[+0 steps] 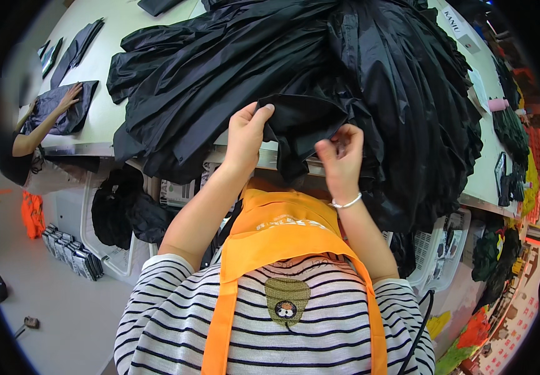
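Observation:
A black garment of thin, slightly shiny cloth (pixel 301 119) hangs over the near table edge in front of me, one edge of it stretched between my hands. My left hand (pixel 248 134) pinches that edge, its thumb on top and its fingers behind. At the other end, my right hand (pixel 343 156) has its fingers curled against the cloth, with the thumb a little apart; the fingertips are partly hidden. Around and behind it lies a large pile of similar black garments (pixel 239 62), in long folds that drape over the front edge. Cloth hides its lower layers.
At left, another person's hand (pixel 69 99) presses a folded black garment (pixel 64 115) on the white table (pixel 104 122). Below stand white plastic baskets (pixel 435 250), one holding dark cloth. Stacked packets (pixel 73 253) lie on the floor. Pink thread spools (pixel 498 104) sit at right.

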Demonstrator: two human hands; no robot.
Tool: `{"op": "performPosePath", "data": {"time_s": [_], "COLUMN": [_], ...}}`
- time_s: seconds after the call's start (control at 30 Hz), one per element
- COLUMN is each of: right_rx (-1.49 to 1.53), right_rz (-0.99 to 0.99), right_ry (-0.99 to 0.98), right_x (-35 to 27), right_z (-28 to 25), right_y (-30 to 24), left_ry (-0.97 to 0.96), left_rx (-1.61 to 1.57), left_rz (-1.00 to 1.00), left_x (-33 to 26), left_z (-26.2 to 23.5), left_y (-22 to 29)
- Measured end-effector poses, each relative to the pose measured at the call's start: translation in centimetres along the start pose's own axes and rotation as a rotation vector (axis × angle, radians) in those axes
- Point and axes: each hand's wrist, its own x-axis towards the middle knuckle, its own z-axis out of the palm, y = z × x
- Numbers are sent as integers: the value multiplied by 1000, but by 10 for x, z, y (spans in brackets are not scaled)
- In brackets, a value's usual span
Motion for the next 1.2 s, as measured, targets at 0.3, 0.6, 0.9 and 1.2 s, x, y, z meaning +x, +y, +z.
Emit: {"op": "performPosePath", "data": {"time_s": [0.3,0.6,0.9,1.2], "right_rx": [-302,-235,-118,-640], "right_rz": [-170,32,159,-349], "right_ry": [-56,-425,-213,-194], "right_x": [32,46,50,42], "right_z": [-25,-34,-31,-19], "right_y": [-19,-30,-20,-46], "left_ry": [-142,-681,-383,-346], "left_rx": [674,812,3,343], "left_rz": [460,271,-310,-119], "left_x": [10,17,29,25], "left_z": [-15,17,22,40], "left_y": [21,29,12,10]}}
